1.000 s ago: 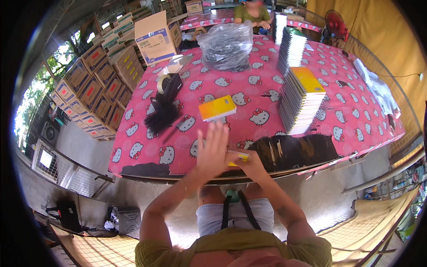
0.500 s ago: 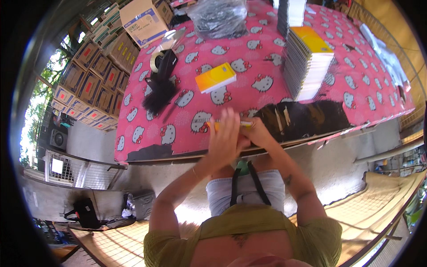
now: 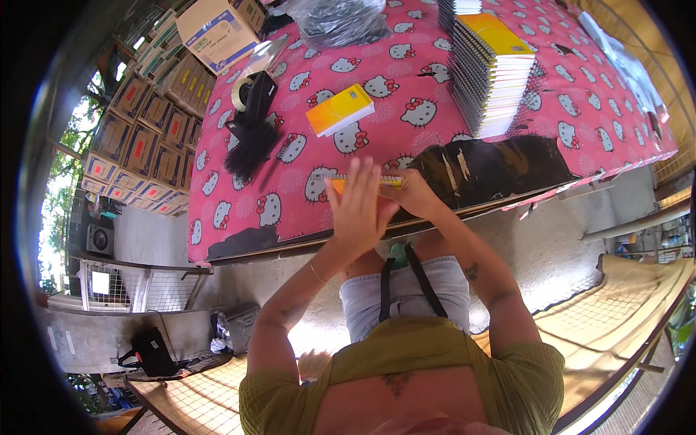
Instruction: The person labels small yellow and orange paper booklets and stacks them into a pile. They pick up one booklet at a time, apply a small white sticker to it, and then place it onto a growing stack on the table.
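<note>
Spiral notebook [image 3: 392, 181] at the table's [image 3: 303, 220] near edge: from afar, I see the right hand [image 3: 416, 196] clamped on its end, probably steadying it; the left hand [image 3: 355, 210] (fingers straight, nearly together) lies across.

On the bench [image 3: 388, 139], a passage runs between the yellow notebook [image 3: 338, 109] and the notebook stack [image 3: 493, 80]; to the left, the tape dispenser [image 3: 258, 96] obstructs.
</note>
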Demonstrator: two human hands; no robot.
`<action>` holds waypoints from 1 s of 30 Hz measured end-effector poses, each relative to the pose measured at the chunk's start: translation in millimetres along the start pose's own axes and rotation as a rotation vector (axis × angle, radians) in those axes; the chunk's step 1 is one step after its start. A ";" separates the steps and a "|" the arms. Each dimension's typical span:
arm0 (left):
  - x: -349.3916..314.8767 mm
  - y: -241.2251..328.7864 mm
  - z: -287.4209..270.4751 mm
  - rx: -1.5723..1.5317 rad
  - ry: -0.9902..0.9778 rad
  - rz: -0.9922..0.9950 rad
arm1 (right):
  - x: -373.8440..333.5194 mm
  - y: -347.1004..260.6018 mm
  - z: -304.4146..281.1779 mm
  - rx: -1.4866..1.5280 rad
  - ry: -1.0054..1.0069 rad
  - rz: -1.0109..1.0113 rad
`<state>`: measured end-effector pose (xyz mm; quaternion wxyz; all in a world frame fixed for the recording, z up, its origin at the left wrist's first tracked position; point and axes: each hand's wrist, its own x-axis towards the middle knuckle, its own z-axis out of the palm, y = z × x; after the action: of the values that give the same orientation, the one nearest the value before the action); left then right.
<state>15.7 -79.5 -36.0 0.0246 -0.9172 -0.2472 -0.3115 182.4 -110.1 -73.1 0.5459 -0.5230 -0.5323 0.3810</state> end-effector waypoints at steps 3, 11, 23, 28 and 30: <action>29.9 -20.7 -9.1 -0.125 -0.036 0.037 | -3.5 -19.0 -14.9 -0.275 0.025 -0.137; 30.3 -20.3 -2.5 -0.275 0.058 0.046 | -6.2 -36.0 -61.7 -0.152 -0.055 -0.116; 33.6 -23.7 -15.1 -0.318 -0.002 0.070 | 7.6 -58.2 -60.6 -0.352 -0.153 -0.503; 27.2 -6.7 -21.4 -0.202 -0.048 0.071 | -7.0 -55.2 -33.2 -0.498 0.150 -0.457; 31.6 -1.9 -25.6 -0.185 -0.092 0.014 | -9.8 -54.6 -33.4 -0.533 0.222 -0.404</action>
<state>22.1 -69.1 2.9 -0.0696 -0.9306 -0.2117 -0.2904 206.1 -134.0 -17.8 0.5090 -0.5695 -0.6432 0.0539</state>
